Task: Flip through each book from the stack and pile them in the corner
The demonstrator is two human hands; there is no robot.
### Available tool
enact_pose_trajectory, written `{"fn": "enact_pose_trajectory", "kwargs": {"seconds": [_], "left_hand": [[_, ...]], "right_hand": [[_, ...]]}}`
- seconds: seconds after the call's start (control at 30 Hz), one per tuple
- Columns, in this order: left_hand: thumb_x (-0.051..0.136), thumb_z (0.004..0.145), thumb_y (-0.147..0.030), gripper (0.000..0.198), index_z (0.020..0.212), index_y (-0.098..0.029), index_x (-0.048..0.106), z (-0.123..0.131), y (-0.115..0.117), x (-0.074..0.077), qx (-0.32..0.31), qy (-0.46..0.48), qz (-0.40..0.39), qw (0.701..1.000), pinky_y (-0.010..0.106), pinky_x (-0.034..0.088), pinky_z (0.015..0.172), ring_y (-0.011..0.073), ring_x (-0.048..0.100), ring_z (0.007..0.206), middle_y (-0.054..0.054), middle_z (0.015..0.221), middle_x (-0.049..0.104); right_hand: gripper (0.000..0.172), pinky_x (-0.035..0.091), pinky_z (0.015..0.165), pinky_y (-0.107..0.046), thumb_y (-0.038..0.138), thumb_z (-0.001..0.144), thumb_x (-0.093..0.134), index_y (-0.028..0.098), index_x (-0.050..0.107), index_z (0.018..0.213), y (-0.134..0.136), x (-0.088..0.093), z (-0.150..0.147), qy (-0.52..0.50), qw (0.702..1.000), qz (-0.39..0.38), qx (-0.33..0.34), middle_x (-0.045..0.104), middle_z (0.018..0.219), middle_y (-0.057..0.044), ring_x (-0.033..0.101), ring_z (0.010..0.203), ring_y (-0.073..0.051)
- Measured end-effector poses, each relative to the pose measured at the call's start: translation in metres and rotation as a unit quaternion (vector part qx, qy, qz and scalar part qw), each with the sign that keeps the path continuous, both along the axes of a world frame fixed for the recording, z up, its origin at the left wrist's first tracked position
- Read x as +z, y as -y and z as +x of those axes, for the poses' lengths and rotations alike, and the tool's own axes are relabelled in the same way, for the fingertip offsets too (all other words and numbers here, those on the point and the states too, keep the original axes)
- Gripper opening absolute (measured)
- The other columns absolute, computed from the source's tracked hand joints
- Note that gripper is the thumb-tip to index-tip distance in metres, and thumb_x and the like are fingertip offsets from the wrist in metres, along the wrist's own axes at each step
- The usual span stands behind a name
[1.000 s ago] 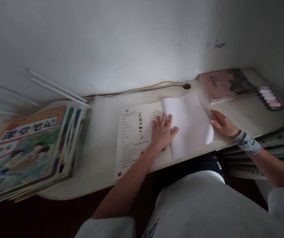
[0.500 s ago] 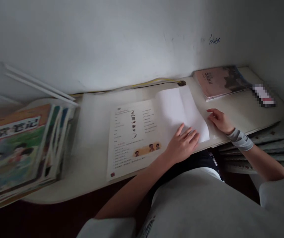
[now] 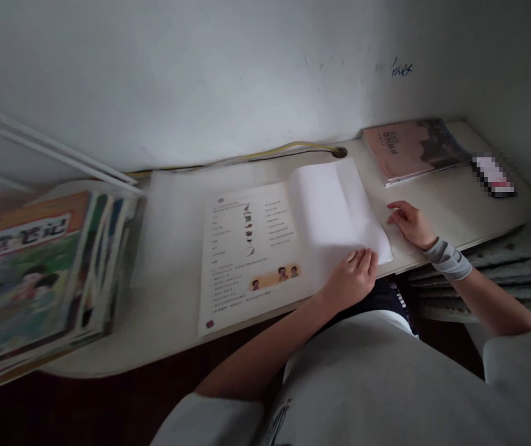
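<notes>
An open book lies on the desk, its left page printed with text and small pictures. The right side shows a blank white page, bulging and creased. At that page's lower edge is my left hand, fingers bent and pressed together over the paper; its thumb is hidden. Just right of the book, my right hand rests by the desk surface with fingers loosely curled, thumb and forefinger apart, holding nothing. A grey wrap circles the right wrist.
To the left stands a stack of books with a colourful cover. Pink-covered books lie at the back right, beside a pixelated phone. Yellow and black cables run along the wall to a desk hole.
My left hand has slid down and right to the page's lower edge, its spread fingers drawing together. My right hand has hardly moved. The view has shifted slightly.
</notes>
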State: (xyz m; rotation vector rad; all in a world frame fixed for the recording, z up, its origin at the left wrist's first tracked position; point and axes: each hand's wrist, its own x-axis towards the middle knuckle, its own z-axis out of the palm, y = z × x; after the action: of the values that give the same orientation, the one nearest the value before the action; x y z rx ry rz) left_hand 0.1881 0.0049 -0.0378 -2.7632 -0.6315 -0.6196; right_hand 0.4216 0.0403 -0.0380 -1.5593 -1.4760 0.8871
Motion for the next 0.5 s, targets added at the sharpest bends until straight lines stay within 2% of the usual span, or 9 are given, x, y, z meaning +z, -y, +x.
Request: {"fn": "enact_pose_trajectory", "kwargs": {"seconds": [0.13, 0.3, 0.5], "left_hand": [[0.037, 0.092, -0.009, 0.031, 0.111, -0.009, 0.062, 0.001, 0.000, 0.001, 0.015, 0.032, -0.029, 0.999, 0.029, 0.053, 0.083, 0.0183, 0.067, 0.096, 0.013, 0.105, 0.071], [0.042, 0.090, -0.010, 0.028, 0.109, -0.006, 0.063, 0.010, 0.003, -0.002, 0.042, -0.024, -0.069, 0.996, 0.033, 0.053, 0.082, 0.0233, 0.066, 0.098, 0.018, 0.109, 0.068], [0.043, 0.090, -0.010, 0.030, 0.112, -0.006, 0.063, 0.013, 0.005, -0.008, 0.045, -0.046, -0.081, 0.995, 0.035, 0.052, 0.087, 0.0244, 0.064, 0.106, 0.019, 0.118, 0.065]], "right_hand": [[0.028, 0.034, 0.042, -0.023, 0.034, 0.080, 0.051, 0.018, 0.054, 0.102, -0.002, -0.001, 0.002, -0.016, 1.000, 0.000, -0.007, 0.065, 0.071, 0.000, 0.039, 0.039, -0.007], [0.023, 0.034, 0.041, -0.025, 0.035, 0.080, 0.050, 0.021, 0.053, 0.098, -0.003, -0.003, 0.004, -0.016, 1.000, -0.020, -0.017, 0.065, 0.071, 0.000, 0.038, 0.037, -0.008], [0.016, 0.044, 0.060, -0.028, 0.026, 0.080, 0.047, 0.021, 0.053, 0.094, 0.000, 0.000, 0.004, 0.120, 0.993, 0.010, -0.002, 0.061, 0.060, 0.002, 0.055, 0.053, -0.015]]}}
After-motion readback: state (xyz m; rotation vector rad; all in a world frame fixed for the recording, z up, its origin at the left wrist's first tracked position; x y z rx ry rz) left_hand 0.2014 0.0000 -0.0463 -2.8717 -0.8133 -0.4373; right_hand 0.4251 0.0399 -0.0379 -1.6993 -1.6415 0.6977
